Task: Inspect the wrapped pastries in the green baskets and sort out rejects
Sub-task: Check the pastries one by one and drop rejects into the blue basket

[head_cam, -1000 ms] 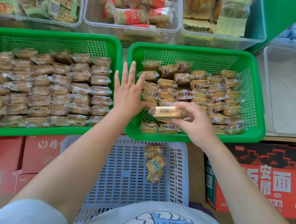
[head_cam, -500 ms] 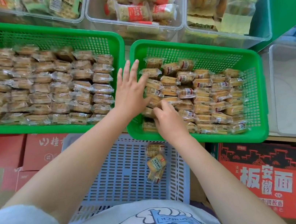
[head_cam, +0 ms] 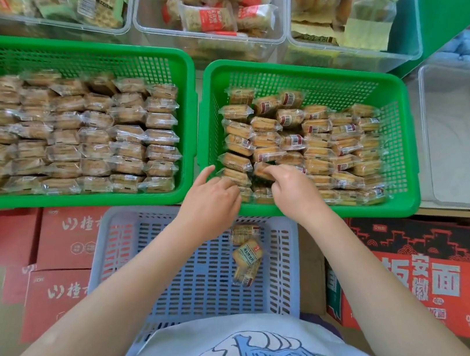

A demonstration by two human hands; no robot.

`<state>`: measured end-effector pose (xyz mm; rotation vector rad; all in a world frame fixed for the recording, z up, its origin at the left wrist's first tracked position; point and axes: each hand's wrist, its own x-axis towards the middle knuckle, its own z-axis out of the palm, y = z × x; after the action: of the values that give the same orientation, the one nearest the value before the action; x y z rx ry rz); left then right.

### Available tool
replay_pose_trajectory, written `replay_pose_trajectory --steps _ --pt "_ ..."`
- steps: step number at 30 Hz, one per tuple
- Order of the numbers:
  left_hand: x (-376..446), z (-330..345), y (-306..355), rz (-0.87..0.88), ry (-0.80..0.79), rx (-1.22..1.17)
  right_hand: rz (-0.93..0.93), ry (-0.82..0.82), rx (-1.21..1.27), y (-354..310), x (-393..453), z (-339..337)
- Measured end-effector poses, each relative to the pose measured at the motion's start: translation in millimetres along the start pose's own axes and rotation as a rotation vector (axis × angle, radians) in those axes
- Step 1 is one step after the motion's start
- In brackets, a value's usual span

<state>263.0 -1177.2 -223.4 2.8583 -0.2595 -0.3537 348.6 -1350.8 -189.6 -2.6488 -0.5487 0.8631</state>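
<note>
Two green baskets hold wrapped pastries. The left basket is packed in neat rows. The right basket holds looser rows. Both my hands are at the right basket's near-left corner. My right hand pinches a wrapped pastry in the near rows. My left hand has its index finger out and its other fingers curled onto the pastries beside it; I cannot make out a grip. A pale blue slotted basket below holds three wrapped pastries.
Clear tubs of other packaged snacks stand behind the green baskets. An empty clear tub sits at the right. Red cartons and a red-and-black carton lie under the baskets. My white printed shirt fills the bottom edge.
My right hand set its pastry down into the right basket. My left hand went from flat and spread to curled, and slid down to the near-left corner beside the right hand.
</note>
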Motion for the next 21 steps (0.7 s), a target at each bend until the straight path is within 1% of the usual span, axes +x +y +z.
replay_pose_trajectory --steps 2,7,11,14,16,18,20,21 --pt "11.4 -8.0 -0.2 -0.020 -0.083 0.014 0.016 0.001 0.016 3.1 3.4 -4.0" --pt "41.3 -21.2 -1.4 -0.020 -0.220 0.128 0.022 -0.014 0.058 8.6 2.8 -5.3" --pt "51.2 -21.0 5.5 -0.041 -0.240 0.178 0.006 -0.002 0.094 11.0 1.2 -6.1" --pt "52.0 -27.0 5.8 -0.024 -0.259 0.191 0.014 -0.013 0.109 12.4 1.1 -6.4" --pt "47.4 -36.4 2.6 -0.009 -0.235 0.172 0.029 -0.032 0.131 14.3 0.7 -6.3" --pt "33.9 -51.4 -1.7 -0.007 -0.168 0.102 0.039 -0.046 0.155 15.6 0.3 -6.2" --pt "10.2 -71.9 -6.2 -0.066 -0.043 -0.076 0.043 -0.054 0.183 16.0 -0.4 -5.0" --pt "-3.6 -81.9 -9.1 -0.129 0.027 -0.204 0.044 -0.057 0.194 15.9 -0.2 -4.4"
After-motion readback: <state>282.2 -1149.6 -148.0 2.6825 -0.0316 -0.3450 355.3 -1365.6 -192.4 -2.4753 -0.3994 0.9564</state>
